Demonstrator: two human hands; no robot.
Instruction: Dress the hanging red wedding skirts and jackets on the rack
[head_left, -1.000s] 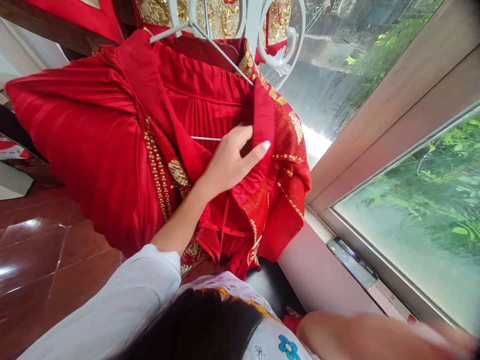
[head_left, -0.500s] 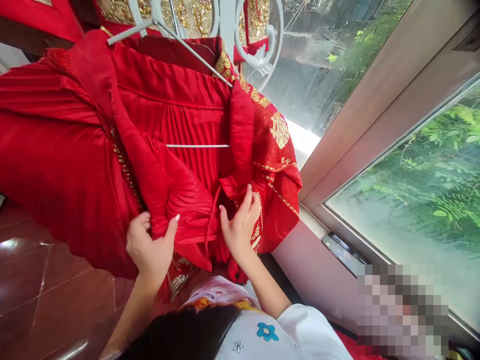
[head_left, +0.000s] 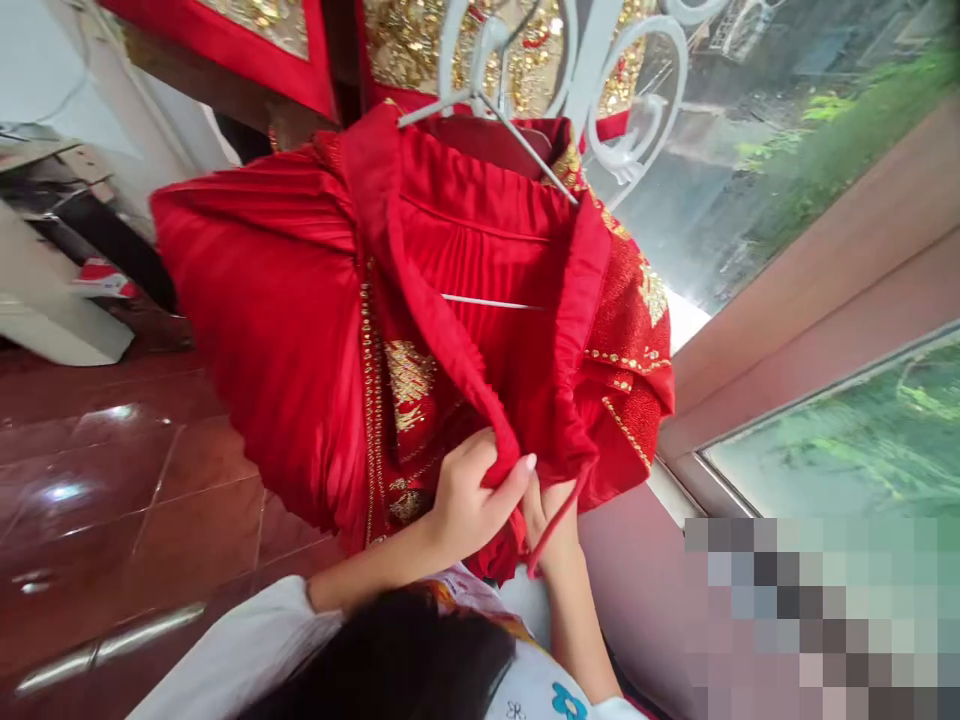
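A red garment (head_left: 300, 330) with gold embroidery hangs on a white hanger (head_left: 487, 110) in front of me. My left hand (head_left: 469, 495) is closed around a fold of the red fabric near its lower middle. My right hand (head_left: 551, 510) sits just to the right of it, touching the left hand, its fingers tucked under the cloth where a thin red cord hangs down. What the right fingers hold is hidden by the fabric.
A white ornate rack (head_left: 622, 120) stands behind the garment. A window (head_left: 840, 440) with greenery outside runs along the right, above a pale ledge (head_left: 637, 590). Glossy brown floor tiles (head_left: 112, 470) spread to the left. More red and gold cloth (head_left: 262, 30) hangs above.
My hands have come together at the lower middle of the garment; the left has moved right and taken a new fold. The view has swung, with the garment now more centred.
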